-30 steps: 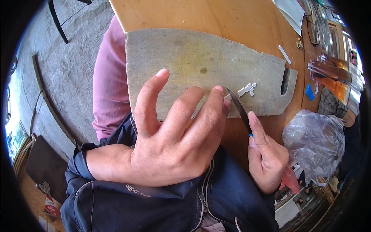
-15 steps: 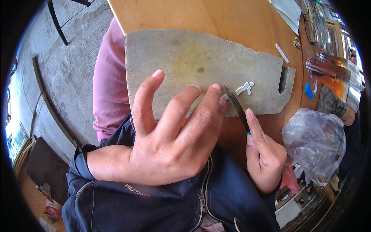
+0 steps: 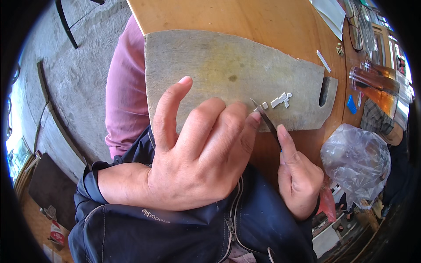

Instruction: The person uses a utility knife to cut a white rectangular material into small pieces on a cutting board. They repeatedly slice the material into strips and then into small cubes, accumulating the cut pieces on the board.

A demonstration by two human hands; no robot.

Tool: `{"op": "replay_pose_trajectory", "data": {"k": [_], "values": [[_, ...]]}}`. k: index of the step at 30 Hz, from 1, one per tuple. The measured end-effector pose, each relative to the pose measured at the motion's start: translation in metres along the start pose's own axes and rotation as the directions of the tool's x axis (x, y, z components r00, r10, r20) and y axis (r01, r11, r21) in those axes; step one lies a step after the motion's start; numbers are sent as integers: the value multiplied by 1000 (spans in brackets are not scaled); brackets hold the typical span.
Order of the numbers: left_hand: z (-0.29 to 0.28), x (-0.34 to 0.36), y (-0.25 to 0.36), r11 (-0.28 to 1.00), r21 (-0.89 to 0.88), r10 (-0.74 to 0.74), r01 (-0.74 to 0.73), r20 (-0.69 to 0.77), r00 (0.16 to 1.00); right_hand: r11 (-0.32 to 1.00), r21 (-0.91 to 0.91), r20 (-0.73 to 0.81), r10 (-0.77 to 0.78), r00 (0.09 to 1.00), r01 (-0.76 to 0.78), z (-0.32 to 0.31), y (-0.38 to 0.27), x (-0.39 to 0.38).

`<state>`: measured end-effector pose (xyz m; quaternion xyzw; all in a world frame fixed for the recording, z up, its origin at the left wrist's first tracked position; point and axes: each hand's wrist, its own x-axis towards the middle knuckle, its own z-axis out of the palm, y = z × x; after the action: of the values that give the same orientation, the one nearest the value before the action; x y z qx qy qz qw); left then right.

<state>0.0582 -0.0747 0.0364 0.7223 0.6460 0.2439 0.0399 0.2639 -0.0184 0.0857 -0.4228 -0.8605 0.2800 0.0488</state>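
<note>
A grey, worn cutting board (image 3: 188, 57) with a slot at its right end lies in front of me. My left hand (image 3: 197, 158) rests over its near edge, thumb and forefinger pinched on a thin white strip, of which only a tip shows by the blade. The little finger is raised. My right hand (image 3: 301, 177) grips a small dark-bladed knife (image 3: 269, 124), its handle mostly hidden in the palm. The blade slants up and left, right beside my left fingertips. Several small white pieces (image 3: 281, 100) are clustered right of it, and one loose white piece (image 3: 265, 105) sits nearer the blade.
The wooden table (image 3: 245, 19) holds a longer white strip (image 3: 323, 61), a blue scrap (image 3: 351, 104), glasses of brown drink (image 3: 380, 83) and eyeglasses (image 3: 355, 37) on the right. A clear plastic bag (image 3: 356, 162) bulges near my right hand.
The knife tip has shifted slightly left and down. A small white piece now lies separate, right of the blade. My left fingers have curled back a little to the left.
</note>
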Motion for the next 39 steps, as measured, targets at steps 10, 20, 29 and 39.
{"op": "replay_pose_trajectory", "data": {"k": [10,20,29,39], "values": [[1,8,6,1000,-30,3,-1,61,998,978,162,-8,136,991,-133,-20,11,0],[-14,64,-5,970,-181,173,-164,35,984,882,399,-228,361,904,-252,-41,29,-8],[44,193,-29,907,-260,394,-331,251,884,836,488,-295,430,854,-252,-55,36,-12],[66,207,-12,931,-158,364,-330,308,879,854,479,-316,385,867,-204,-54,41,-11]]}}
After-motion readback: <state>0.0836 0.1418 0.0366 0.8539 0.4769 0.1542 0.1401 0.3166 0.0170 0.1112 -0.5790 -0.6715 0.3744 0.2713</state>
